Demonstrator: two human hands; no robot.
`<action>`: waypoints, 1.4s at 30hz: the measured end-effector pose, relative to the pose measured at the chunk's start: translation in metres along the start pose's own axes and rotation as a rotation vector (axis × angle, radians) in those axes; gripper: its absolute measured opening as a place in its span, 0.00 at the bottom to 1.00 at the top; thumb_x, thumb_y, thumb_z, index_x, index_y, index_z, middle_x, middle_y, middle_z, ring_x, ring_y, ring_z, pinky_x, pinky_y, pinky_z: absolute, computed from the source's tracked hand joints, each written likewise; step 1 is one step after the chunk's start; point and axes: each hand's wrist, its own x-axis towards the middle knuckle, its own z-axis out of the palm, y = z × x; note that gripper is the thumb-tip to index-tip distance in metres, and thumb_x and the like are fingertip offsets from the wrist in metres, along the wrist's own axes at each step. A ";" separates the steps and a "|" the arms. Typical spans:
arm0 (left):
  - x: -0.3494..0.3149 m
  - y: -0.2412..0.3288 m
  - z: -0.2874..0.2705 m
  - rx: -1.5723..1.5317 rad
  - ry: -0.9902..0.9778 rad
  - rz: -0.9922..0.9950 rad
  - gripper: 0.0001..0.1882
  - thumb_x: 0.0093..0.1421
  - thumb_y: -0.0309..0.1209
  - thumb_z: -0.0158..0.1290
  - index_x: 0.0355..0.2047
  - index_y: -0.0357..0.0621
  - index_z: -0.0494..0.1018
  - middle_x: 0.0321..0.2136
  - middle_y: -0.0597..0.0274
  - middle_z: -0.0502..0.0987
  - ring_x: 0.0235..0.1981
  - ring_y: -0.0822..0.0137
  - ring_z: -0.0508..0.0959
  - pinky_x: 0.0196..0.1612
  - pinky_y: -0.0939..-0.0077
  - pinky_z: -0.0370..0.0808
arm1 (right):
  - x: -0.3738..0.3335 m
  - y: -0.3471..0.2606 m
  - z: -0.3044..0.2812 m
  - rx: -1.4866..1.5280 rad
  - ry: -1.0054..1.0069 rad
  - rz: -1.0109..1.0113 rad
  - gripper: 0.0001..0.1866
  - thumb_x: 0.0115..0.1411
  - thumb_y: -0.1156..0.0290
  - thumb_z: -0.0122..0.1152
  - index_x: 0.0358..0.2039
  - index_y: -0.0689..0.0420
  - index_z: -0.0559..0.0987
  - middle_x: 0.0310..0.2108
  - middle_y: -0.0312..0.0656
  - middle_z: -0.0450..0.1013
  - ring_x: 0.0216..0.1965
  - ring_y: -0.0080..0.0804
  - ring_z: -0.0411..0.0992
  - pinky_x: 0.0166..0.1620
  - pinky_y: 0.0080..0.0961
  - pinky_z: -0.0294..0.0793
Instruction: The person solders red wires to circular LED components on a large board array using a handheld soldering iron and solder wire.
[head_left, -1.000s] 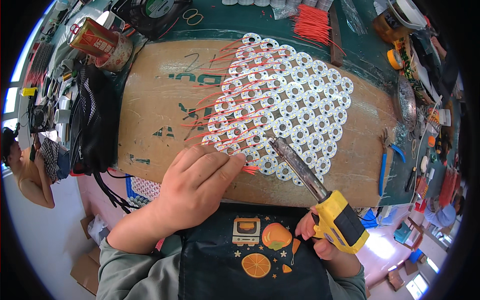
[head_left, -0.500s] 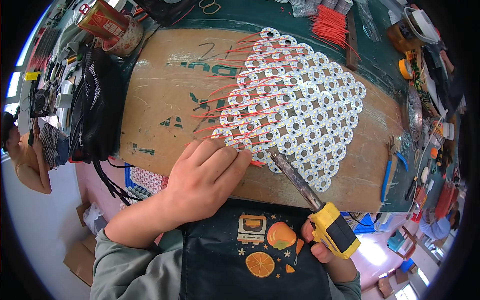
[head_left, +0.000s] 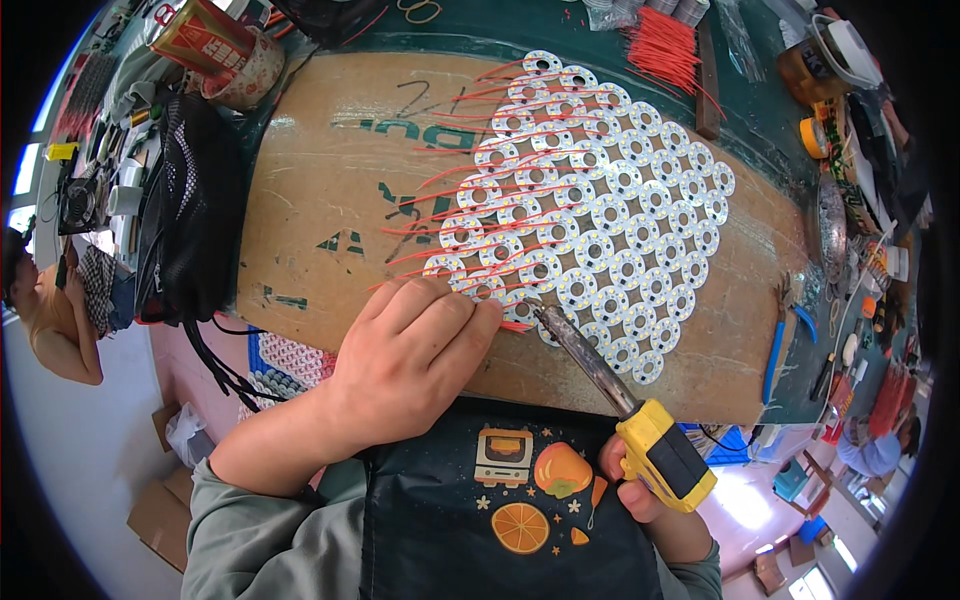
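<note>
Many round white LED boards [head_left: 610,214] with centre holes lie in tight slanting rows on a brown cardboard sheet [head_left: 330,150]. Thin red wires [head_left: 455,180] stick out leftward from the left-hand rows. My left hand [head_left: 410,350] is closed at the lower left corner of these rows, with red wires at its fingertips; the exact pinch is hidden under the fingers. A yellow and black soldering iron [head_left: 660,450] is gripped in my right hand [head_left: 640,492]. Its dark metal tip is at a board in the lowest rows, just right of my left fingers.
Beyond the cardboard lies a bundle of red wires [head_left: 665,50] beside a dark bar [head_left: 708,80]. Blue-handled pliers [head_left: 775,350], an orange tape roll [head_left: 814,138] and a lidded jar [head_left: 815,70] stand at right. A black mesh bag [head_left: 190,200] and a red-gold can [head_left: 205,35] are at left.
The soldering iron has shifted very slightly left, its tip still at the lower boards. My left hand stays in the same place.
</note>
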 end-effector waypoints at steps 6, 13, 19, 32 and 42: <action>0.000 0.000 0.001 0.008 0.011 -0.004 0.23 0.39 0.21 0.60 0.41 0.38 0.78 0.32 0.63 0.74 0.34 0.61 0.76 0.36 0.69 0.73 | -0.001 0.001 0.005 0.025 0.048 -0.026 0.18 0.57 0.50 0.65 0.24 0.51 0.74 0.21 0.36 0.72 0.21 0.40 0.72 0.25 0.31 0.70; 0.000 0.001 0.001 0.011 0.005 -0.012 0.23 0.39 0.21 0.60 0.41 0.38 0.78 0.32 0.63 0.74 0.34 0.62 0.76 0.36 0.69 0.73 | -0.002 -0.004 0.004 0.166 0.061 0.032 0.19 0.56 0.50 0.66 0.26 0.54 0.76 0.22 0.34 0.72 0.21 0.33 0.71 0.25 0.27 0.68; 0.001 0.004 -0.001 0.020 -0.008 -0.037 0.24 0.39 0.21 0.60 0.41 0.38 0.78 0.34 0.61 0.74 0.35 0.60 0.76 0.38 0.68 0.73 | -0.004 -0.004 0.005 0.263 0.097 0.043 0.20 0.56 0.51 0.69 0.28 0.56 0.77 0.22 0.33 0.72 0.20 0.28 0.69 0.25 0.25 0.66; 0.002 0.011 -0.007 -0.041 0.009 0.016 0.22 0.41 0.22 0.61 0.41 0.37 0.80 0.34 0.62 0.76 0.35 0.62 0.77 0.36 0.71 0.73 | -0.010 -0.005 0.000 0.278 0.111 0.015 0.19 0.56 0.52 0.69 0.27 0.55 0.76 0.22 0.34 0.71 0.20 0.29 0.69 0.24 0.25 0.65; 0.001 0.011 -0.003 -0.043 0.001 -0.019 0.20 0.41 0.20 0.60 0.39 0.39 0.80 0.32 0.64 0.76 0.34 0.64 0.78 0.36 0.72 0.72 | -0.015 0.000 -0.008 0.053 -0.015 0.080 0.22 0.54 0.46 0.66 0.22 0.51 0.72 0.20 0.36 0.69 0.19 0.38 0.70 0.23 0.30 0.64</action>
